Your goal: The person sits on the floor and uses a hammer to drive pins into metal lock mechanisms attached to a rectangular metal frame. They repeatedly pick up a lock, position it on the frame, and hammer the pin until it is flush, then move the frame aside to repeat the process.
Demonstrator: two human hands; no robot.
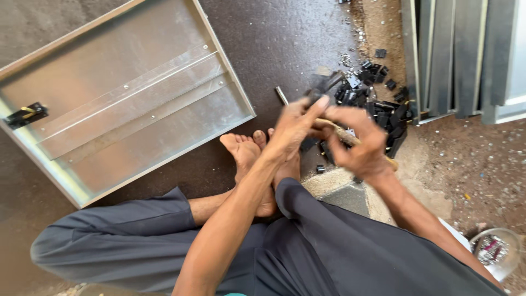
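We sit cross-legged on the dark floor (285,38), bare feet (249,151) tucked in front of us, both arms reaching forward over them. Our left hand (293,129) pinches a small dark metal piece (323,85) between thumb and fingertips, though motion blur hides its exact shape. Our right hand (359,142) is closed around a worn wooden tool handle (339,130), which runs across between the two hands; the tool's working end is blurred, so we cannot tell what it is.

Just beyond the hands lies a heap of small black parts (378,104), some scattered loose. To the left, a large shallow grey sheet-metal panel (126,104) lies flat, a black latch (24,114) at its edge. Grey metal panels (466,55) stand upright at top right, and a small clear bowl (496,249) sits by our right forearm.
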